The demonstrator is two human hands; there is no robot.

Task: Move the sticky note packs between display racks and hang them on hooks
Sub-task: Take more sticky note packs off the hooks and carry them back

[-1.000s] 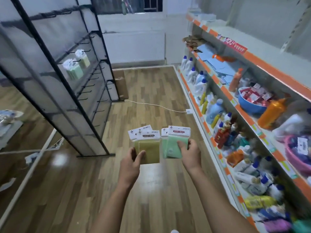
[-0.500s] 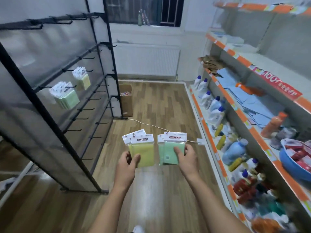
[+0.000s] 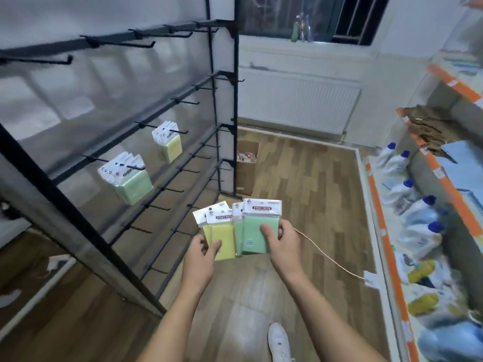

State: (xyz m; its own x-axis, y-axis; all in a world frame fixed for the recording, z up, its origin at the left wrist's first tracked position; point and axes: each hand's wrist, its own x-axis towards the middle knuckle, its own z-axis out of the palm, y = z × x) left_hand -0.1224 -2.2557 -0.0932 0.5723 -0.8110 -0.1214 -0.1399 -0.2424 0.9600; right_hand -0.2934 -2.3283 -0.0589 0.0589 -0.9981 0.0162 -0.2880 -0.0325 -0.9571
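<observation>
Hands grip sticky note packs [image 3: 243,231]; rear packs mostly hidden.

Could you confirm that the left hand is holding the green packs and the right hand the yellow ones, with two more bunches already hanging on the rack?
Not quite: the colours are swapped. The head view shows the left hand holding the yellow packs and the right hand the green packs. Two bunches do hang on the rack.
</observation>
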